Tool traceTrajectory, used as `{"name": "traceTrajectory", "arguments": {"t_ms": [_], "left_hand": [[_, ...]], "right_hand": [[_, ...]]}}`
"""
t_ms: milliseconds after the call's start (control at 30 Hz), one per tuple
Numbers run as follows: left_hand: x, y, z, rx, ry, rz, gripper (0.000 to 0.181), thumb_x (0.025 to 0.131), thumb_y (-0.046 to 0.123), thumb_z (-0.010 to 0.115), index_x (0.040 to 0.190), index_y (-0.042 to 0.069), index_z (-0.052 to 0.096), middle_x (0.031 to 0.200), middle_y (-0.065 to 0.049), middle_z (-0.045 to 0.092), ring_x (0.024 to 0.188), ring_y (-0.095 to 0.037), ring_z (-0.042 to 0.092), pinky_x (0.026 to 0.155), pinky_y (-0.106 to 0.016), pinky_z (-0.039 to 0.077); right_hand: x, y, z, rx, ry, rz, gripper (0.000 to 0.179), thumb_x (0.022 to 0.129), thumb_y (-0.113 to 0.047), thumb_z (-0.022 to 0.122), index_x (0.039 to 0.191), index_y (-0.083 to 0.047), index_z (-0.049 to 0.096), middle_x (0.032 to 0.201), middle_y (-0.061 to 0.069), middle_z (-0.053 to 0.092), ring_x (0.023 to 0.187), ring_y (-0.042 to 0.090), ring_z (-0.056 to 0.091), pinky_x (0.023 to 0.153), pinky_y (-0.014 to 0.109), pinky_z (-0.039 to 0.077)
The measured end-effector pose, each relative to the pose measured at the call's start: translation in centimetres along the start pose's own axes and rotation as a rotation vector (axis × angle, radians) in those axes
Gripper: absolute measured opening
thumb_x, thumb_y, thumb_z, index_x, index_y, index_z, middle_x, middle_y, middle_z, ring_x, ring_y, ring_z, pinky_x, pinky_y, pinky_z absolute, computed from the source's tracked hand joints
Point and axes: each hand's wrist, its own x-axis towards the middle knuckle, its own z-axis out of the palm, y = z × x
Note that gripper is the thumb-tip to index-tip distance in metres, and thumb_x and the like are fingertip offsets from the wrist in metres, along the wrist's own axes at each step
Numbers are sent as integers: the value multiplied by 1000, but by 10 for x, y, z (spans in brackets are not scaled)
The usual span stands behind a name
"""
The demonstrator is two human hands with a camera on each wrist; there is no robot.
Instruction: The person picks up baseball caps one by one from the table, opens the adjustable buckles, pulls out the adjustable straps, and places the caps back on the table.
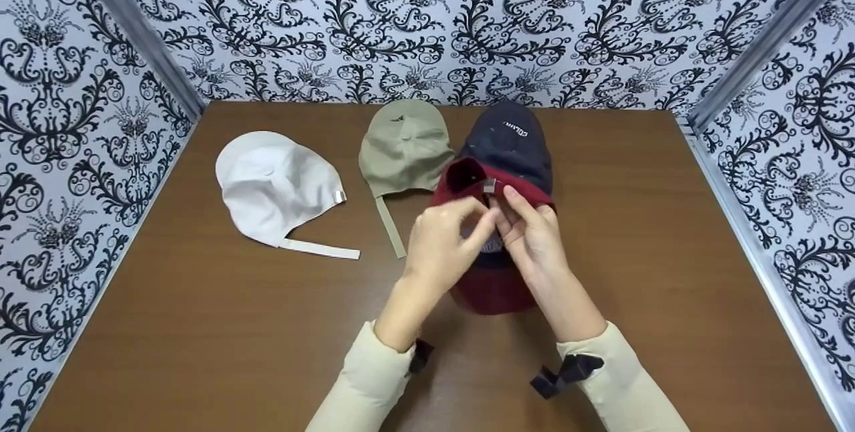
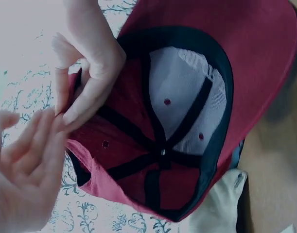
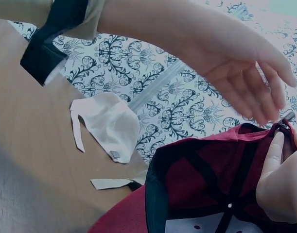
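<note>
A dark red cap (image 1: 494,293) is held up over the table, its brim pointing toward me and its dark, embroidered front facing up. In the left wrist view, the cap's inside (image 2: 124,131) shows dark seam tape and a pale backing. My right hand (image 1: 538,238) grips the cap's back edge near the small metal buckle (image 1: 489,185). Close to that buckle, my left hand (image 1: 441,238) has its fingertips beside those of the right. Both wrist views show the left thumb apart from the fingers, with nothing visible between them. The strap is mostly hidden by the hands.
A white cap (image 1: 274,181) lies at the left with its strap loose. Behind the red cap are a beige cap (image 1: 406,145), its strap hanging free, and a navy cap (image 1: 507,131). Patterned walls (image 1: 414,25) enclose the brown table (image 1: 668,272) on three sides.
</note>
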Motion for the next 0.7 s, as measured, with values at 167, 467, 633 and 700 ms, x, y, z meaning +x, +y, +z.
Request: {"name": "traceTrajectory", "arguments": {"t_ms": [167,467,633,700], "left_hand": [[-2,-5,3,-124,-287,-199,35,104,40,49,102,15,73,89,2,73,78,-12,63,72,-28,53],[-3,-25,24,-704,-432,-474,50,108,27,41,149,-1,38,150,-19,47,139,-28,46,119,-44,37],[-2,-25,35,-1467,-243,-684,40,107,16,39,143,-1,41,148,-14,48,137,-23,47,120,-41,36],[-1,-24,36,-1632,-151,-694,31,108,17,39,133,6,53,134,-8,60,127,-17,54,114,-35,43]], "right_hand": [[0,0,0,13,-12,-6,15,96,5,58,93,-2,71,87,10,76,79,16,74,75,25,62],[-1,-3,0,77,-50,4,11,95,5,59,92,1,69,87,11,75,80,18,74,77,28,63],[-1,-2,1,87,-81,21,10,96,3,61,91,1,69,86,11,75,81,18,74,79,28,62],[-1,-2,1,79,-95,18,11,96,1,61,91,1,71,87,11,76,81,18,73,79,28,62]]}}
